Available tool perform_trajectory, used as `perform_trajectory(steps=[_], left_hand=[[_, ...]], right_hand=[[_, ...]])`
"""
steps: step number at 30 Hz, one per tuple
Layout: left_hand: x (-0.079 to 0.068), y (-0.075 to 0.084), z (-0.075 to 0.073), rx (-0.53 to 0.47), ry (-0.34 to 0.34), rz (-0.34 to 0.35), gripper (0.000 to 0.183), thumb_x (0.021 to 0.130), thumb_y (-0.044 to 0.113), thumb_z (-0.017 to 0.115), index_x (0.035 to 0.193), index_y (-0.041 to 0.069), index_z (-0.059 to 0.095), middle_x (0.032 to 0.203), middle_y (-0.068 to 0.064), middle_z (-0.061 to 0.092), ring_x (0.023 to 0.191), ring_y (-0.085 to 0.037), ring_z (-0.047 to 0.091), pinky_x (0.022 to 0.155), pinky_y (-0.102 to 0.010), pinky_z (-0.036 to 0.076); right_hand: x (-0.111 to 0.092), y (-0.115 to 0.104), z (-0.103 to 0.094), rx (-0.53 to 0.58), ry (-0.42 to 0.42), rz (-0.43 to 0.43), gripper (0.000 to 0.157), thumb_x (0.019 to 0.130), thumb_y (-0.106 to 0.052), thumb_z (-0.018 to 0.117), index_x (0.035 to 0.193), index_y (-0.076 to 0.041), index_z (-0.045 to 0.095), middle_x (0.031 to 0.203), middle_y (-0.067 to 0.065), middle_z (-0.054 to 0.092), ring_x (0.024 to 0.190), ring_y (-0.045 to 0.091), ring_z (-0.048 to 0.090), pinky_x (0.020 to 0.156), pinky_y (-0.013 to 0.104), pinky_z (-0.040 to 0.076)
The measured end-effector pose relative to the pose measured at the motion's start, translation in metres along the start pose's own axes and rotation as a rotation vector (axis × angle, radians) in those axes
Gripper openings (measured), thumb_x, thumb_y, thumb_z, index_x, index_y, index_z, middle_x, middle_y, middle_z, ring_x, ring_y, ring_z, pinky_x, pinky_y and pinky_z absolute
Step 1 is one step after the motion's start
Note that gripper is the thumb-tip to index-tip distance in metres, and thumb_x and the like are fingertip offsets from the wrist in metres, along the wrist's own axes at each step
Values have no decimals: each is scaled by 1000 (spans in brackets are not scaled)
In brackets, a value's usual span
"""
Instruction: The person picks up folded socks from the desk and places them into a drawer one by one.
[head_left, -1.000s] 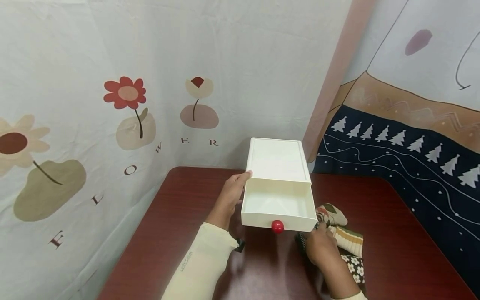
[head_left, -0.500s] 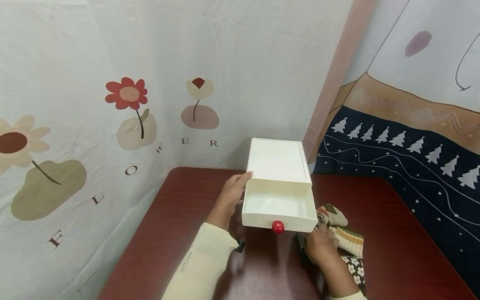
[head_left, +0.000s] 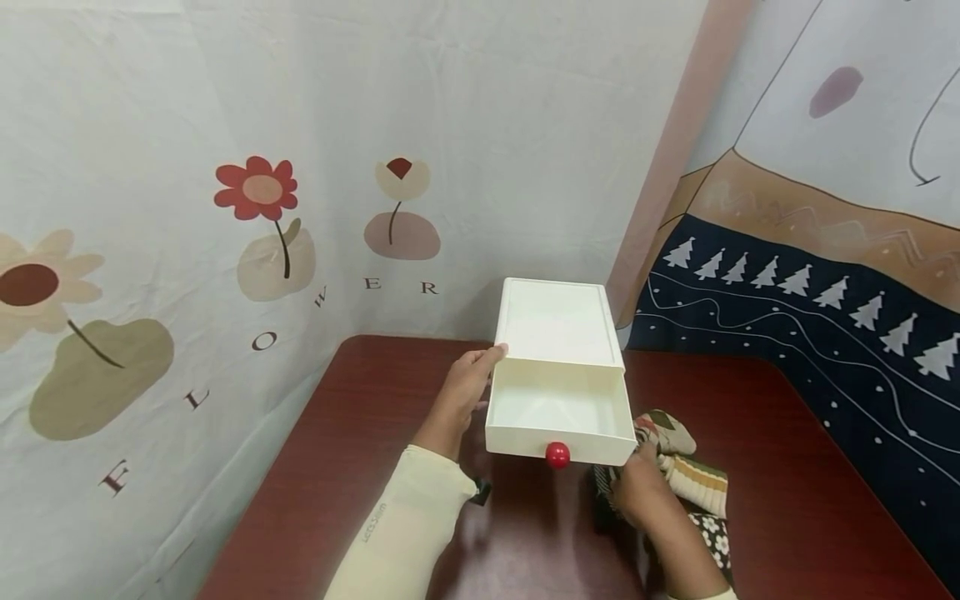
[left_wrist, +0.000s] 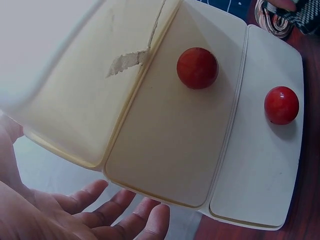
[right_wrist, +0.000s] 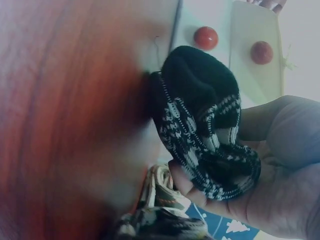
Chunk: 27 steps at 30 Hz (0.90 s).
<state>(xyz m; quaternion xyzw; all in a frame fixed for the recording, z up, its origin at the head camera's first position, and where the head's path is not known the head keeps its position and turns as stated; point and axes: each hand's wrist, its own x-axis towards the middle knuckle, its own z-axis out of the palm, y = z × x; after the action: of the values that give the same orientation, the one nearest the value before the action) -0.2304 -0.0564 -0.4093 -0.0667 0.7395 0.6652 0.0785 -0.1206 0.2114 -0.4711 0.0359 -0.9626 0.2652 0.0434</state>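
A white drawer unit [head_left: 558,321] stands on the table with its top drawer [head_left: 517,437] pulled out and bare inside. A round red knob [head_left: 557,455] sits on that drawer's front. My left hand [head_left: 461,392] rests against the unit's left side, thumb at the top front edge, fingers reaching along the side in the left wrist view. To the right of the drawer, my right hand [head_left: 643,492] grips a black sock with a white pattern [right_wrist: 200,85], rolled up, between thumb and fingers, low by the table. Two closed drawers with red knobs [left_wrist: 197,68] show below the open one.
Other socks lie right of my right hand: a cream striped one [head_left: 699,483], a black floral one [head_left: 712,537] and a leaf-patterned one [head_left: 671,432]. The dark red table [head_left: 375,400] meets a printed cloth backdrop [head_left: 450,125] behind the unit.
My right hand's fingers have shifted slightly at the black sock. My left hand and the open drawer stay in place, with the whole head view drifting a little.
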Motion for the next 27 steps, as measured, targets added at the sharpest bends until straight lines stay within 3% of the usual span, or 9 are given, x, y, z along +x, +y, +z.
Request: perform_trajectory(steps=[5,13,17,22,27], left_hand=[[0,0,0,-4,2,-11,74,99,62,65,149,9,59,146,-20,65,138,-41,61,114,-70,48],[0,0,0,-4,3,-13,76,98,64,66,150,9,58,148,-19,64,139,-41,62,115,-69,48],[-1,1,0,-3,3,-11,75,98,63,66,149,9,59,149,-18,64,138,-41,62,115,-69,48],[-2,2,0,-1,4,-15,75,99,63,66,149,8,59,149,-19,64,139,-41,62,115,-68,48],[-3,3,0,-6,7,-12,75,98,62,66,150,8,58,151,-19,63,140,-42,61,115,-69,48]], right_hand=[[-1,1,-16,26,-17,63,39,87,5,77,123,16,68,115,38,47,101,46,62,85,60,59],[-7,-7,-51,40,8,146,47,97,-1,73,142,6,64,137,44,38,119,59,57,96,68,54],[-10,-14,-67,14,51,195,38,98,-3,72,136,0,69,133,36,36,105,50,60,81,59,56],[-14,-26,-85,17,100,244,41,101,-2,67,142,0,63,133,32,27,86,38,56,62,40,46],[-21,-36,-98,10,178,242,41,104,-4,65,145,-3,61,142,33,24,74,32,52,58,38,41]])
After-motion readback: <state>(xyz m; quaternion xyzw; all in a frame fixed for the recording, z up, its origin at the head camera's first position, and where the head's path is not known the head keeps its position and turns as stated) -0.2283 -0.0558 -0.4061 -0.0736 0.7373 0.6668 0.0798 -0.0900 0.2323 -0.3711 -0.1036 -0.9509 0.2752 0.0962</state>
